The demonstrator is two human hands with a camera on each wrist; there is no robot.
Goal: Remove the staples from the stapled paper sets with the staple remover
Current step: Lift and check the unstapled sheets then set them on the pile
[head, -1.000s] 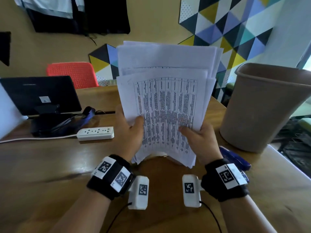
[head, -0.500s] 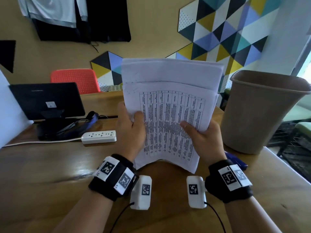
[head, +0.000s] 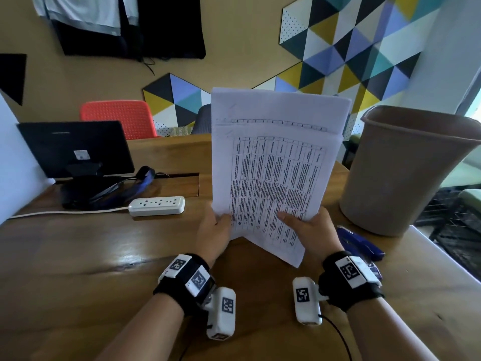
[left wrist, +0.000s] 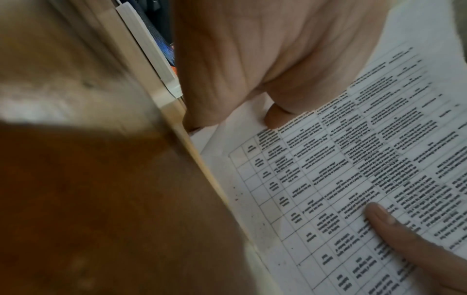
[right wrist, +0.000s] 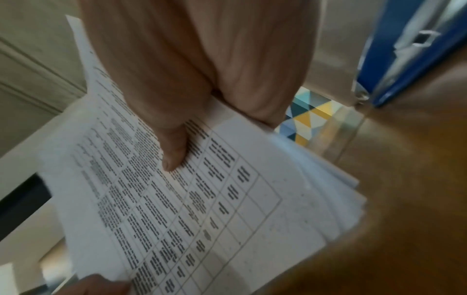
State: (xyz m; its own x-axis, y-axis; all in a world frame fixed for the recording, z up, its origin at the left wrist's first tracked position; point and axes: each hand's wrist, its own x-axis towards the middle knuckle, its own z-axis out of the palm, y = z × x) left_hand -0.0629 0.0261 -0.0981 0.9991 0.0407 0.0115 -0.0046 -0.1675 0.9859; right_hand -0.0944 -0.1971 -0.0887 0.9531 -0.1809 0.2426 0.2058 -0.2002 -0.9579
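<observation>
A thick stack of printed paper sets (head: 273, 165) stands upright over the wooden table (head: 78, 256), its front sheet showing a table of text. My left hand (head: 214, 230) grips its lower left edge, thumb on the front. My right hand (head: 309, 227) grips the lower right, thumb pressed on the print. The left wrist view shows the paper (left wrist: 353, 179) close up under my palm. The right wrist view shows my thumb on the paper (right wrist: 202, 209). A blue tool with metal parts (head: 361, 243), possibly the staple remover, lies on the table right of my right hand. No staple is visible.
A brown waste bin (head: 406, 168) stands at the table's right edge, close to the papers. A white power strip (head: 157, 205) and a black screen on a stand (head: 75, 149) with cables sit at the left. A red chair (head: 117, 118) is behind the table.
The fanned-out sheets have drawn together into a tidier stack. Both hands keep their hold, now nearer its bottom edge.
</observation>
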